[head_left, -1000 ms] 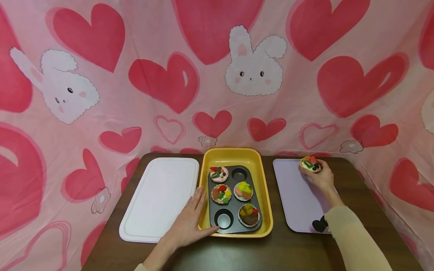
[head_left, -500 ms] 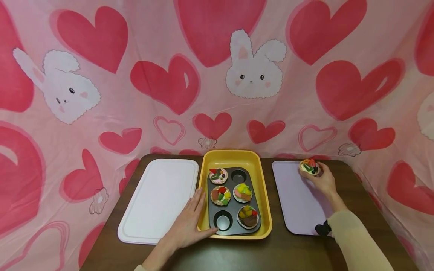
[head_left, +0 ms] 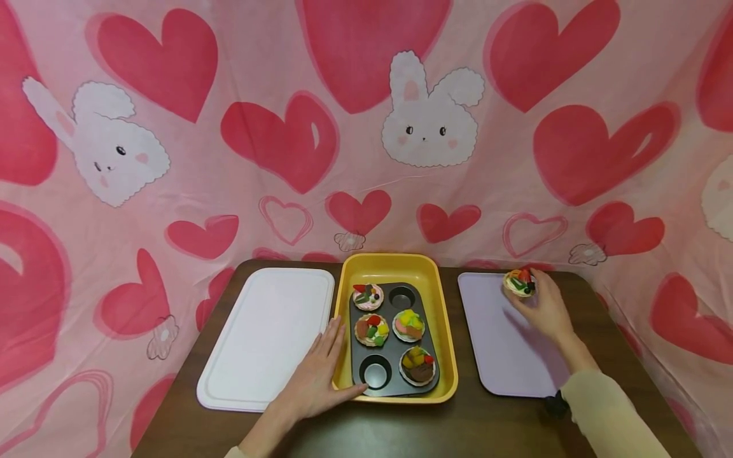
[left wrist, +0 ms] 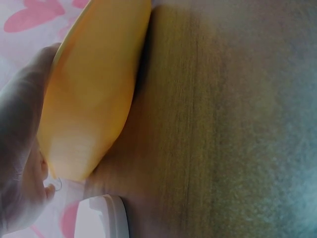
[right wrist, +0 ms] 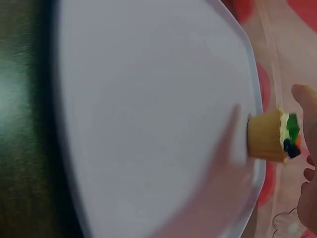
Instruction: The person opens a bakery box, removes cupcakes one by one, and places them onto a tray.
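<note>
At right in the head view, a tart (head_left: 518,284) stands at the top of the lilac tray (head_left: 492,343); the right hand (head_left: 548,312) is parted beside it, gripping nothing. At centre, the left hand (head_left: 314,381) rests straight-fingered on the yellow bin (head_left: 395,270). Placing seems nearly done; withdrawing calls for not tipping the tart.

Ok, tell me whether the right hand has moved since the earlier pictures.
Yes: against the lavender tray, the right hand has shifted slightly right and back toward the person.

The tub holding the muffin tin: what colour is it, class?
Yellow; the tub shows best in the head view.
</note>
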Demonstrator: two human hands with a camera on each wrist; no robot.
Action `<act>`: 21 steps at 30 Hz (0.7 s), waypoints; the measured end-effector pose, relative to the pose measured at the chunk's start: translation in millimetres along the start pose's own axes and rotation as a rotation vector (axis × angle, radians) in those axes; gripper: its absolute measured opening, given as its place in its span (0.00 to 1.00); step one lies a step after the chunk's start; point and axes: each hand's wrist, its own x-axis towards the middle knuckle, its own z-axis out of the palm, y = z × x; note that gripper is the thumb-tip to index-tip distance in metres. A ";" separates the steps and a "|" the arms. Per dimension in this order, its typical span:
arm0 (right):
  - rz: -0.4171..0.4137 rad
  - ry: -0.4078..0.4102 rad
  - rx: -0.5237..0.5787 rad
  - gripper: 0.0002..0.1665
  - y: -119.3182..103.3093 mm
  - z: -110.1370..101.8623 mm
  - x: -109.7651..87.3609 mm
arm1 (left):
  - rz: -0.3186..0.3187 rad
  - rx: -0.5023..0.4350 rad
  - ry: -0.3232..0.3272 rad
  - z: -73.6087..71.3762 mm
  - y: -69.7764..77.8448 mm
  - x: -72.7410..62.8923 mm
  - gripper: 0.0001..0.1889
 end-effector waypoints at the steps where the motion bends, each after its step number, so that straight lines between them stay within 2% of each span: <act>1: -0.014 -0.004 -0.008 0.54 -2.4 0.4 -1.2 | -0.002 0.009 -0.004 -0.3 0.3 -0.1 0.68; 6: -0.058 -0.041 -0.042 0.55 -17.3 2.6 -6.5 | -0.013 0.039 -0.018 -1.0 1.1 0.2 0.68; 14: -0.221 -0.029 -0.088 0.57 -46.0 13.9 -13.4 | 0.004 0.091 -0.002 0.2 1.2 0.7 0.67; 21: -0.238 -0.121 -0.093 0.58 -78.5 24.5 -18.3 | 0.011 0.102 0.008 0.0 2.4 0.1 0.66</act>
